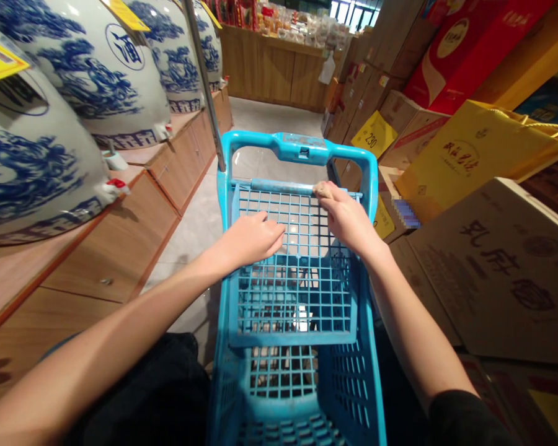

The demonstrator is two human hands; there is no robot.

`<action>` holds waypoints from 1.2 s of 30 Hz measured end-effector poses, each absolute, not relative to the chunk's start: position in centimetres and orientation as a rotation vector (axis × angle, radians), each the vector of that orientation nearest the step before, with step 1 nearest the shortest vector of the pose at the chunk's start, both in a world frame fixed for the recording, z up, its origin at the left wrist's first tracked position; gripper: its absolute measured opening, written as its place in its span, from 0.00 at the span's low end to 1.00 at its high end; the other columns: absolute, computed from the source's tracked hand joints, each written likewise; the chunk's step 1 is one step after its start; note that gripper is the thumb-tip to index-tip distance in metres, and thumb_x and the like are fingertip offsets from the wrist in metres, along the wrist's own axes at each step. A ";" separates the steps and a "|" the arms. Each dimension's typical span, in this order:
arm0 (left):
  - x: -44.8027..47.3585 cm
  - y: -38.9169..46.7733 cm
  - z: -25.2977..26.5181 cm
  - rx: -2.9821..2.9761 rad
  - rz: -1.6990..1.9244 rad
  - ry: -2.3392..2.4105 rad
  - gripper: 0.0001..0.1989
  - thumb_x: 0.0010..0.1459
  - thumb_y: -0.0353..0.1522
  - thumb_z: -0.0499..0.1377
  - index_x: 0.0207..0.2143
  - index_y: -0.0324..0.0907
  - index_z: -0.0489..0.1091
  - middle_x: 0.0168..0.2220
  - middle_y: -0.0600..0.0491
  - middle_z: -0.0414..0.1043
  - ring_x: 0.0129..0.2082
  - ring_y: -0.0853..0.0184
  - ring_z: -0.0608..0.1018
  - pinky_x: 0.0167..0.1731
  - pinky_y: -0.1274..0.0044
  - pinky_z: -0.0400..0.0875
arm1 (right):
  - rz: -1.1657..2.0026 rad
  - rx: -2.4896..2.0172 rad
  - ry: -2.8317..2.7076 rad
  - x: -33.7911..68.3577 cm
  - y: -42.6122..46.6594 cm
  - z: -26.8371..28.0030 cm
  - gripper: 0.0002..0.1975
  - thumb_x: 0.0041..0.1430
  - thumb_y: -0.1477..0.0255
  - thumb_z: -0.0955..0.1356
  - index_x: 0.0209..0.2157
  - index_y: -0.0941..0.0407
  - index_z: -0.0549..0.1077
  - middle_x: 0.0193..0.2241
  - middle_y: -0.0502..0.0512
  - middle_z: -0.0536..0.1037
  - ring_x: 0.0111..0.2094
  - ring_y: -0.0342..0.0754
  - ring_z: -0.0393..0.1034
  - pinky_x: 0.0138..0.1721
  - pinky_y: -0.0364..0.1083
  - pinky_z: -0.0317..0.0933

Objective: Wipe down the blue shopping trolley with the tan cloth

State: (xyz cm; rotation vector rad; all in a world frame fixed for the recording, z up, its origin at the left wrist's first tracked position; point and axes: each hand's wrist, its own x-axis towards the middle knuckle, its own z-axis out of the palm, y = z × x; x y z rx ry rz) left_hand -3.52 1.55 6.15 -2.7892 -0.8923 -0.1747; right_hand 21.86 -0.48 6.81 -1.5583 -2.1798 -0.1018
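Observation:
A blue plastic shopping cart point(371, 204) stands directly before me, its wire-like grid flap point(295, 337) tilted across the basket. My right hand point(348, 217) presses a small crumpled beige-brown cloth point(324, 189) against the bar point(283, 186) at the flap's top edge, near its right end. Over the left half of the grid hovers my left hand point(253, 238), fingers curled in, with nothing visible in them. Whether it touches the grid I cannot tell. A metal pole point(207, 87) rises from the cart's left corner.
Large blue-and-white ceramic jars point(116, 68) with taps line a wooden cabinet point(106, 266) on the left. On the right are stacked cartons point(502, 266), a yellow gift bag point(474, 155) and a red box point(465, 49). Tiled floor point(270, 111) leads to a wooden counter point(270, 62) with packaged goods.

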 end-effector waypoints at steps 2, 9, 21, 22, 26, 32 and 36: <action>-3.5 1.5 6.2 -2.772 -0.159 -0.887 0.12 0.71 0.32 0.56 0.39 0.39 0.79 0.30 0.47 0.79 0.39 0.56 0.79 0.28 0.73 0.60 | -0.116 -1.504 -2.196 21.1 -0.3 6.2 0.33 0.62 0.86 0.57 0.62 0.53 0.75 0.70 0.56 0.71 0.74 0.55 0.60 0.72 0.64 0.59; -3.7 1.4 6.1 -2.795 -0.184 -0.875 0.13 0.73 0.32 0.55 0.39 0.39 0.79 0.30 0.47 0.80 0.40 0.57 0.79 0.27 0.74 0.58 | -0.135 -1.802 -2.134 22.5 -1.2 8.9 0.20 0.64 0.83 0.60 0.41 0.56 0.83 0.53 0.63 0.84 0.54 0.60 0.80 0.57 0.57 0.73; -3.7 1.2 6.3 -2.833 -0.160 -0.914 0.14 0.73 0.33 0.54 0.43 0.39 0.80 0.33 0.46 0.81 0.41 0.57 0.78 0.29 0.74 0.62 | -0.160 -1.870 -2.121 22.1 -1.4 9.5 0.19 0.66 0.83 0.61 0.41 0.57 0.82 0.50 0.64 0.85 0.53 0.60 0.81 0.55 0.56 0.75; -3.6 1.2 6.3 -2.837 -0.158 -0.912 0.14 0.73 0.32 0.54 0.43 0.39 0.80 0.33 0.46 0.81 0.41 0.57 0.78 0.29 0.74 0.62 | -0.172 -1.898 -2.108 22.4 -1.4 9.7 0.18 0.66 0.83 0.61 0.39 0.57 0.82 0.48 0.64 0.85 0.51 0.60 0.82 0.54 0.55 0.75; -3.5 1.3 6.3 -2.809 -0.139 -0.885 0.14 0.72 0.32 0.54 0.40 0.38 0.80 0.32 0.46 0.81 0.40 0.57 0.78 0.29 0.73 0.62 | -0.178 -1.665 -2.165 21.7 -0.8 8.1 0.25 0.63 0.85 0.59 0.51 0.58 0.81 0.64 0.64 0.77 0.68 0.59 0.69 0.65 0.60 0.68; -3.8 1.3 6.0 -2.802 -0.203 -0.855 0.15 0.72 0.33 0.53 0.41 0.40 0.80 0.32 0.46 0.80 0.40 0.58 0.78 0.28 0.74 0.62 | -0.118 -1.673 -2.103 22.1 -0.5 8.0 0.21 0.64 0.82 0.60 0.47 0.55 0.82 0.58 0.61 0.81 0.62 0.60 0.75 0.62 0.57 0.71; -3.8 1.3 5.9 -2.810 -0.232 -0.842 0.14 0.71 0.32 0.53 0.40 0.39 0.79 0.31 0.47 0.80 0.39 0.59 0.77 0.29 0.74 0.63 | -0.174 -1.764 -2.009 23.0 -0.7 8.4 0.18 0.65 0.78 0.62 0.46 0.55 0.82 0.52 0.63 0.84 0.54 0.61 0.79 0.56 0.57 0.73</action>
